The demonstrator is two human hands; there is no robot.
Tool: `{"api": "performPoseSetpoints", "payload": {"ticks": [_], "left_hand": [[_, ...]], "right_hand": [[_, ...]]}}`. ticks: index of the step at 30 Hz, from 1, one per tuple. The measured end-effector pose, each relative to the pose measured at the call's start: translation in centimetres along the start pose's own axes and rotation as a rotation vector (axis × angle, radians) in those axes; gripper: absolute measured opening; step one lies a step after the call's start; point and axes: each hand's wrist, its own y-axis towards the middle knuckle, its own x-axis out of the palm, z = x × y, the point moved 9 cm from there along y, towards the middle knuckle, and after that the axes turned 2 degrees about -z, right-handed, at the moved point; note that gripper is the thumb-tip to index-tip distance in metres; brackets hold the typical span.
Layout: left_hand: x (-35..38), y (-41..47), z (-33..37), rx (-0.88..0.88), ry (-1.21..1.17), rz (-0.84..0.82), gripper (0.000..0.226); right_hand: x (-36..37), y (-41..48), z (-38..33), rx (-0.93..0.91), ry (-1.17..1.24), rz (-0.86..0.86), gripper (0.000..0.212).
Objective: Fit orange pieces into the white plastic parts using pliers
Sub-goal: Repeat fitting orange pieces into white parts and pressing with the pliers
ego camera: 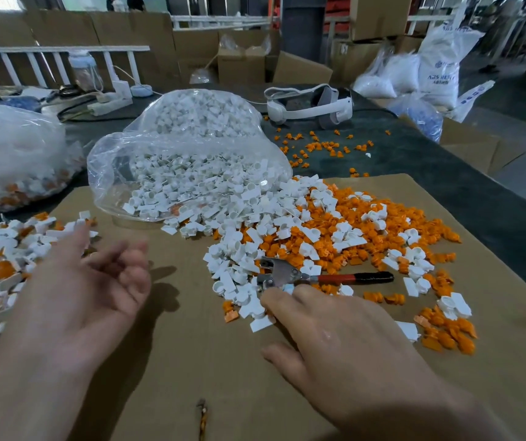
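A heap of white plastic parts (239, 237) spills from a clear bag (172, 160) onto a cardboard sheet (191, 361). Beside it on the right lie many orange pieces (366, 230). Pliers (319, 276) with red and black handles lie on the heap, jaws pointing left. My right hand (334, 338) lies palm down, fingers straight, its fingertips touching white parts just below the pliers' jaws. My left hand (96, 288) hovers palm up with loosely curled fingers and holds nothing. A pile of fitted white-and-orange parts (0, 262) sits at the left.
A second clear bag (13, 154) of parts stands at the far left. A white headset (309, 105) and a power strip (108, 103) lie at the back of the dark table. Loose orange pieces (319, 148) scatter behind the cardboard. Boxes and white sacks (436, 58) stand beyond.
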Motion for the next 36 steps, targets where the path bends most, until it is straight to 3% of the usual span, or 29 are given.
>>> {"api": "performPoseSetpoints", "payload": {"ticks": [1, 3, 5, 7, 9, 12, 17, 19, 22, 24, 26, 31, 36], "left_hand": [[1.7, -0.8, 0.0, 0.06, 0.209, 0.041, 0.063], [4.5, -2.6, 1.0, 0.318, 0.894, 0.067, 0.038], [8.8, -5.5, 0.0, 0.526, 1.443, -0.032, 0.03], [10.1, -6.1, -2.1, 0.511, 1.642, -0.167, 0.04], [10.4, -6.0, -2.7, 0.554, 1.689, -0.212, 0.048], [11.4, -6.3, -2.7, 0.703, 1.774, -0.25, 0.032], [11.9, -6.4, -3.2, 0.749, 1.863, -0.314, 0.022], [11.8, -6.5, -3.1, 0.701, 1.769, -0.318, 0.018], [11.0, -6.0, -3.6, 0.575, 1.692, -0.341, 0.033], [10.7, -5.7, -3.8, 0.499, 1.688, -0.348, 0.031], [10.3, -5.6, -3.5, 0.435, 1.633, -0.303, 0.023], [9.0, -5.4, -1.9, 0.382, 1.454, -0.094, 0.028], [8.6, -5.5, -1.7, 0.331, 1.406, -0.033, 0.02]], "right_hand": [[0.0, 0.1, 0.1, 0.004, -0.007, 0.005, 0.036], [-0.1, 0.1, 0.3, 0.009, -0.025, 0.012, 0.033], [-0.1, 0.2, 0.4, 0.013, -0.049, 0.011, 0.028], [0.1, 0.2, 0.3, 0.009, -0.068, -0.012, 0.024], [0.4, 0.4, -0.1, -0.008, -0.072, -0.036, 0.025], [1.1, 0.8, -0.9, -0.053, -0.077, -0.046, 0.032], [2.0, 1.1, -1.1, -0.096, -0.102, -0.057, 0.035], [1.8, 1.1, -1.0, -0.095, -0.085, -0.06, 0.03], [1.7, 1.1, -0.8, -0.104, -0.066, -0.056, 0.026], [1.6, 1.1, -0.7, -0.106, -0.055, -0.045, 0.026], [1.6, 1.1, -0.6, -0.104, -0.045, -0.032, 0.027], [0.6, 1.1, -0.7, -0.088, -0.001, 0.041, 0.027], [0.4, 1.0, -2.1, -0.149, 0.1, 0.055, 0.036]]}}
